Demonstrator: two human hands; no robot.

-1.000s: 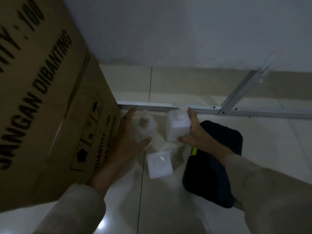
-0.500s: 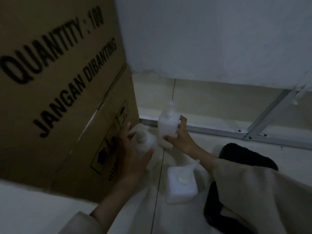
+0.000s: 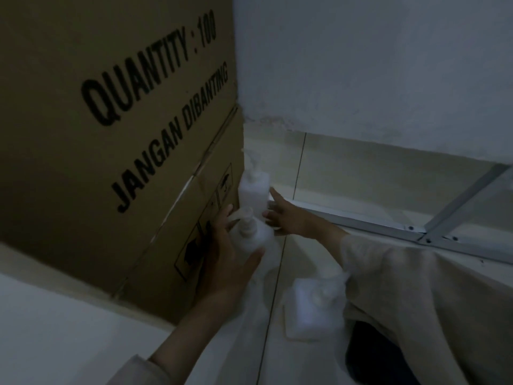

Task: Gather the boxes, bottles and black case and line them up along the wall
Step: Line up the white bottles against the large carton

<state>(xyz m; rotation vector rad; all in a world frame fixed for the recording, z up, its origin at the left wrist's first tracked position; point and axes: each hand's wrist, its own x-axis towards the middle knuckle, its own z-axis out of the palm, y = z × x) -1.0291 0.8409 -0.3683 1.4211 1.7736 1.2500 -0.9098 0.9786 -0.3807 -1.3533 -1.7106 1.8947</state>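
A big brown cardboard box (image 3: 116, 140) printed "QUANTITY : 100" stands at the left against the wall. A white square bottle (image 3: 254, 191) stands upright in the corner between the box and the wall; my right hand (image 3: 286, 216) touches its right side with spread fingers. My left hand (image 3: 227, 254) is wrapped around a white pump bottle (image 3: 254, 234) just in front of it, beside the box. Another white square bottle (image 3: 312, 309) stands nearer to me on the floor. The black case (image 3: 377, 357) shows only partly under my right sleeve.
A grey metal frame (image 3: 388, 227) lies on the floor along the tiled skirting at the right. Pale floor tiles spread around the bottles.
My right hand has pushed the square bottle left and back into the corner by the box. My left hand has moved the pump bottle toward the box. The view has shifted left.
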